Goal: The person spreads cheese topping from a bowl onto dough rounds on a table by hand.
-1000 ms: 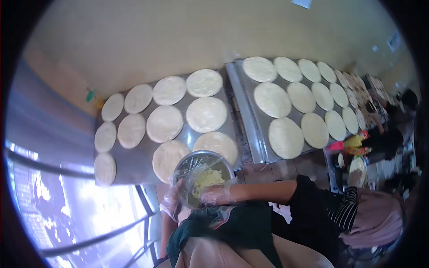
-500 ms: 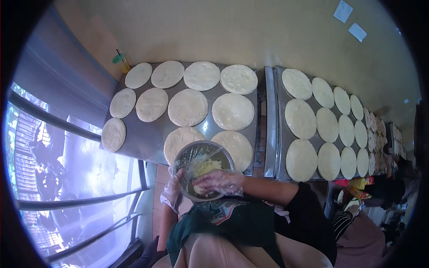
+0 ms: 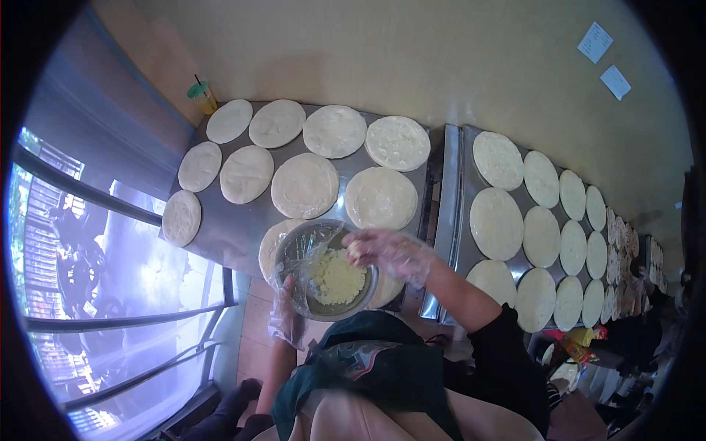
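Note:
A steel bowl (image 3: 366,292) rests in my left hand (image 3: 287,312), which wears a clear plastic glove and grips its left rim. Loose clear plastic (image 3: 300,253) covers the bowl's left side. Inside lies a heap of pale yellow shreds, like grated cheese (image 3: 338,279). Above the bowl's right rim, my gloved right hand (image 3: 382,253) is closed, with a pale clump of the shreds at its fingertips. Flat dough rounds (image 3: 381,198) lie just beyond the bowl; two nearer ones are partly hidden beneath the bowl and my hand.
More dough rounds (image 3: 305,185) cover the metal table (image 3: 232,224). A second table to the right bears further rounds (image 3: 506,223). A green-lidded drink cup (image 3: 202,98) stands at the far left corner. Another person (image 3: 632,320) is at the far right.
My right hand has lifted out of the shreds and moved up and right to the bowl's rim, closed on a clump. The bowl has shifted slightly left; the view has turned a little.

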